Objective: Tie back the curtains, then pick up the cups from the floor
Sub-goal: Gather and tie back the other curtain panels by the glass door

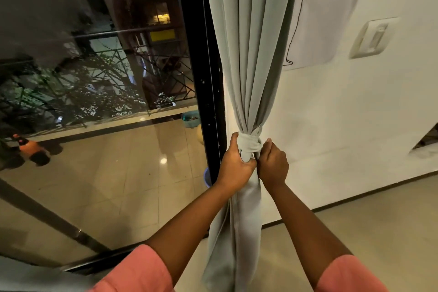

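A pale grey-green curtain (251, 54) hangs gathered beside the black door frame (208, 83). A tie band (248, 143) of the same cloth is wrapped and knotted around it at waist height. My left hand (235, 166) grips the curtain just under the knot from the left. My right hand (272, 163) is closed on the band's right side, thumb up against the knot. Below the hands the curtain falls loose to the floor. No cups are in view.
A glass sliding door (106, 102) fills the left, with a balcony, railing and plants behind it. A blue bucket rim (206, 176) shows by the frame. On the right a white wall (355, 125) carries a switch plate (373, 38) and a line drawing. Beige tile floor (367, 216) lies below.
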